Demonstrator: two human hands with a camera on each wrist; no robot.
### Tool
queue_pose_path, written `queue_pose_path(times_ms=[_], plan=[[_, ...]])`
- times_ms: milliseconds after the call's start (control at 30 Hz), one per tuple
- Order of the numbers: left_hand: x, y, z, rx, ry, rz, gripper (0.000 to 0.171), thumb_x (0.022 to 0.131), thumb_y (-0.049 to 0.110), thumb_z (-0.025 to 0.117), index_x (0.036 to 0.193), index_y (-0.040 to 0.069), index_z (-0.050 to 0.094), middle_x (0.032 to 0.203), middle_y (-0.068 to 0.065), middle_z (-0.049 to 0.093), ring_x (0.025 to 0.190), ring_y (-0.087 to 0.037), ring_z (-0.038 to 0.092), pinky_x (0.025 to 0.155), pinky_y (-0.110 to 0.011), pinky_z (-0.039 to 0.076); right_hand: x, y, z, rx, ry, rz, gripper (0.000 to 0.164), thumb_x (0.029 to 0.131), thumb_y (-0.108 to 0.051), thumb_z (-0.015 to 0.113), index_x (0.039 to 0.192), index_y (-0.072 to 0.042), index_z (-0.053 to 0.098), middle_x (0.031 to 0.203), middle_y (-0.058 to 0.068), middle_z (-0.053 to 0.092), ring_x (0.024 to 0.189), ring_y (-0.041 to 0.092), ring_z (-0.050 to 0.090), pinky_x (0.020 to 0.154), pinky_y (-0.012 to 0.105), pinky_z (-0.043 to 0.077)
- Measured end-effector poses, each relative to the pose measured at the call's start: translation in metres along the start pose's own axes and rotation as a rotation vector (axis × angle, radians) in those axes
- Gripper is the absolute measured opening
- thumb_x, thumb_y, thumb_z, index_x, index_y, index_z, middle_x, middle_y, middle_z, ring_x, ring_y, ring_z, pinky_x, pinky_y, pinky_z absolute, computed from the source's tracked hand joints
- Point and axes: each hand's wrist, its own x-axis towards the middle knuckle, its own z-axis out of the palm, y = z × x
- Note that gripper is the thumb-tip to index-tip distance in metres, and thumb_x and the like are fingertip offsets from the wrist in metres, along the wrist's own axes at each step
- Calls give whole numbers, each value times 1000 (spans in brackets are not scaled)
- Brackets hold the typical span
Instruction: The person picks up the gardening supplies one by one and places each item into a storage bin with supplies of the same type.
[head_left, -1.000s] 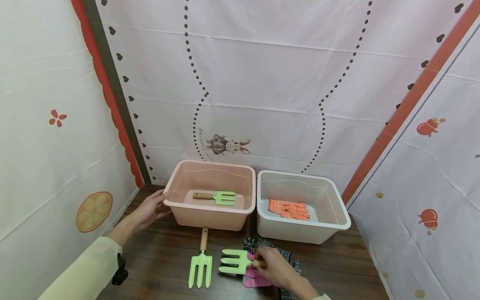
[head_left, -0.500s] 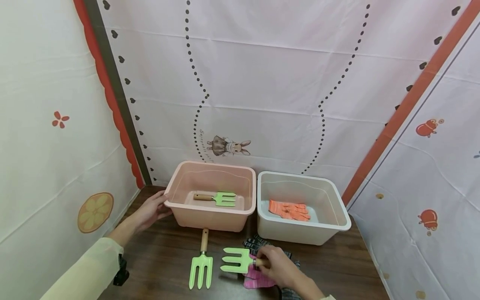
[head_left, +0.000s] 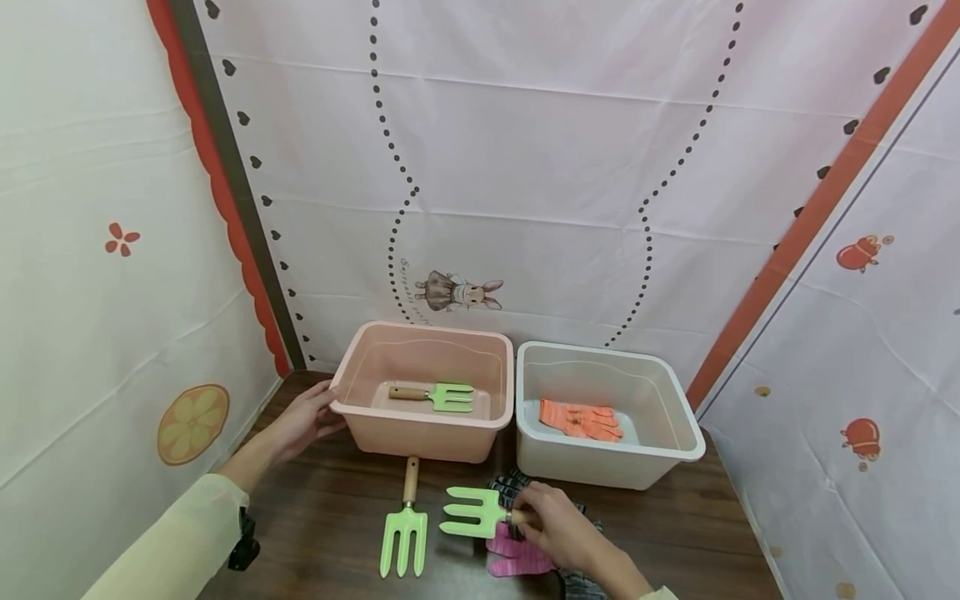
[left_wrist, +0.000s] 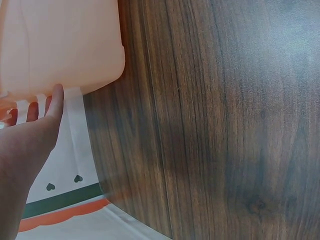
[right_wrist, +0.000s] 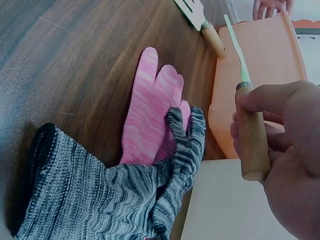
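My right hand grips the wooden handle of a green three-pronged hand fork, held above the table with its prongs pointing left. Below it lie a pink glove and a grey-black striped glove. My left hand holds the left end of the pink bin at its rim, with the thumb against the outer wall in the left wrist view. Inside that bin is another green hand fork. A further hand fork lies on the table in front of the bin, prongs toward me.
To the right of the pink bin stands a white bin containing an orange glove. Both bins sit on a dark wooden table. Printed cloth walls close off the back and both sides.
My right hand has raised the hand fork slightly, away from the pink glove. The left hand stays at the pink bin's rim.
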Motion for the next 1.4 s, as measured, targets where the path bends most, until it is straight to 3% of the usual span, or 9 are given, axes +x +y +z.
queue_pose_path(times_ms=[500, 733, 1033, 1400], plan=[[0, -2, 1, -1, 11, 6, 70, 117, 33, 39, 169, 2, 4, 172, -29, 13, 156, -46, 23, 122, -62, 33, 1, -6, -5, -23, 34, -14, 16, 94, -8, 80, 105, -15, 72, 101, -10, 63, 87, 1, 57, 74, 24, 55], [-1, -2, 0, 14, 7, 3, 70, 117, 35, 39, 169, 3, 5, 173, -28, 13, 156, -45, 24, 121, -62, 34, 2, -8, -9, -13, 19, 19, 15, 95, -11, 80, 106, -17, 72, 100, -12, 62, 86, 0, 57, 73, 24, 55], [0, 2, 2, 25, 3, 13, 70, 117, 37, 40, 169, 3, 8, 172, -29, 16, 155, -45, 24, 121, -61, 35, 4, -15, -17, -21, 55, -41, 16, 96, -10, 79, 107, -18, 71, 101, -12, 63, 88, 1, 58, 73, 24, 56], [2, 0, 0, 32, 4, 0, 69, 117, 36, 39, 169, 4, 7, 172, -28, 15, 155, -44, 24, 120, -62, 35, 8, -26, -23, -44, 74, -52, 14, 96, -11, 80, 107, -17, 72, 98, -12, 60, 85, 0, 56, 72, 22, 55]])
